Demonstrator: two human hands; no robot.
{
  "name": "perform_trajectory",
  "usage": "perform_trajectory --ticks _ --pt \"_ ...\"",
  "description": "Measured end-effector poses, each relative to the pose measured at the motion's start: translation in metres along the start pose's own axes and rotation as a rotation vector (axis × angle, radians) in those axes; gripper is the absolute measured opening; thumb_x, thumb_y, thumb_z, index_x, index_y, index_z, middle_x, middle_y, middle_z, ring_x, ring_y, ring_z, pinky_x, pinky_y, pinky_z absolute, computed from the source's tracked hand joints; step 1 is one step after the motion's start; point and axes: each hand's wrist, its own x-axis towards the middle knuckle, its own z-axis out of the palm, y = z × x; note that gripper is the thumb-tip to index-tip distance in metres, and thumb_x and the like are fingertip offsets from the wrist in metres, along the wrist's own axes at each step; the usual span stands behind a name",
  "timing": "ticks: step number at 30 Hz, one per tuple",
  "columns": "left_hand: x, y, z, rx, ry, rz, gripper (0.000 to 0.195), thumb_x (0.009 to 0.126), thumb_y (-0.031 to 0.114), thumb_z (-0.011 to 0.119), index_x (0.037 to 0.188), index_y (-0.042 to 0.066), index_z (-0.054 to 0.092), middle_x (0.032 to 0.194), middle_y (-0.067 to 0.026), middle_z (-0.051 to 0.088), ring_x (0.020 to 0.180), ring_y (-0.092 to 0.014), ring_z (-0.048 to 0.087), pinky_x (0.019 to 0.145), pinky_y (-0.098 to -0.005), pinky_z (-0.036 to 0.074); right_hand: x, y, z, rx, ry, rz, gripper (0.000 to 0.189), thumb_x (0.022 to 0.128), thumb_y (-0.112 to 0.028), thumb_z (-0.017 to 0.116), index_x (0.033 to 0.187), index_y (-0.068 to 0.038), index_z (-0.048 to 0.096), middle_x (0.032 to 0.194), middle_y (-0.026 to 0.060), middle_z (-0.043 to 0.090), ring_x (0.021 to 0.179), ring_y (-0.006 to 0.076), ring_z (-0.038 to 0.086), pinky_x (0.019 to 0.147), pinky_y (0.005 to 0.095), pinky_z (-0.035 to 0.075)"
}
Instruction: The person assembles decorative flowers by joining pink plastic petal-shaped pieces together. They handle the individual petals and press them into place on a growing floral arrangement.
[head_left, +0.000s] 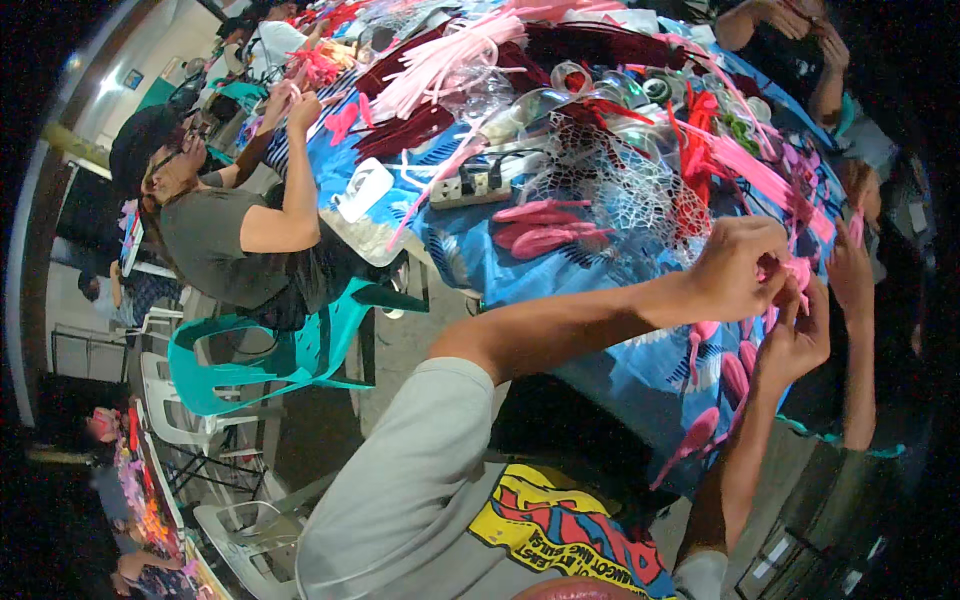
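A small pink fuzzy piece (798, 274), apparently bent chenille stem, is pinched between the fingertips of both hands above the table's right side. My left hand (739, 266) reaches across from the left, its fingers curled at the piece. From below, my right hand (796, 330) grips it with thumb and fingers. Pink petal-shaped loops (735, 375) hang or lie at the table edge beside my right forearm. More pink loops (536, 231) are piled on the blue patterned cloth (517, 281), left of my hands. White netting (637, 180) lies behind them.
Pink chenille stems (450, 64), dark red stems (405, 135), tape rolls (656, 90) and a power strip (470, 189) crowd the table. A seated person (225, 225) works at left on a teal chair (300, 360). Other people's hands (851, 255) are close at right.
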Motion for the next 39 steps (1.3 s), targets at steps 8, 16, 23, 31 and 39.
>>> perform_trajectory --ticks 8,16,23,31,39 --pt "-0.004 -0.001 -0.006 0.161 -0.091 0.096 0.010 0.074 0.003 0.071 0.079 0.003 0.063 0.075 -0.0114 0.063 0.070 -0.033 0.064 0.058 -0.0423 0.049 0.001 -0.004 -0.003 -0.087 -0.025 -0.058 0.010 0.094 -0.003 0.069 0.098 0.006 0.070 0.094 0.0091 0.071 0.081 0.0160 0.067 0.073 0.0309 0.059" --pt "0.000 -0.003 0.005 -0.102 -0.057 -0.087 0.013 0.081 0.006 0.072 0.091 -0.001 0.067 0.088 -0.0157 0.066 0.080 -0.034 0.066 0.068 -0.0439 0.052 0.011 0.005 -0.010 0.017 -0.022 0.115 0.012 0.094 -0.003 0.069 0.101 0.006 0.071 0.099 0.0092 0.072 0.083 0.0154 0.066 0.077 0.0290 0.057" --pt "-0.001 -0.008 -0.003 0.052 -0.131 -0.047 0.015 0.081 0.007 0.072 0.093 -0.001 0.069 0.089 -0.0169 0.066 0.077 -0.034 0.068 0.068 -0.0413 0.053 0.014 0.008 -0.010 0.008 -0.048 0.057 0.013 0.092 -0.003 0.071 0.102 0.005 0.071 0.098 0.0072 0.071 0.086 0.0141 0.064 0.078 0.0278 0.055" --pt "-0.002 -0.014 -0.005 0.108 -0.225 -0.097 0.012 0.081 0.012 0.073 0.083 0.001 0.073 0.071 -0.0170 0.068 0.064 -0.033 0.068 0.060 -0.0435 0.052 0.014 0.010 -0.013 -0.219 -0.073 0.013 0.011 0.093 -0.005 0.071 0.098 0.005 0.070 0.099 0.0075 0.071 0.089 0.0150 0.064 0.084 0.0303 0.054" --pt "0.006 -0.008 -0.004 -0.049 -0.145 -0.197 0.020 0.078 0.017 0.079 0.092 0.004 0.077 0.080 -0.0203 0.071 0.070 -0.032 0.072 0.063 -0.0389 0.054 0.013 0.002 -0.009 -0.255 -0.065 0.008 0.014 0.093 -0.007 0.070 0.099 0.005 0.068 0.092 0.0079 0.070 0.085 0.0150 0.065 0.083 0.0296 0.053"
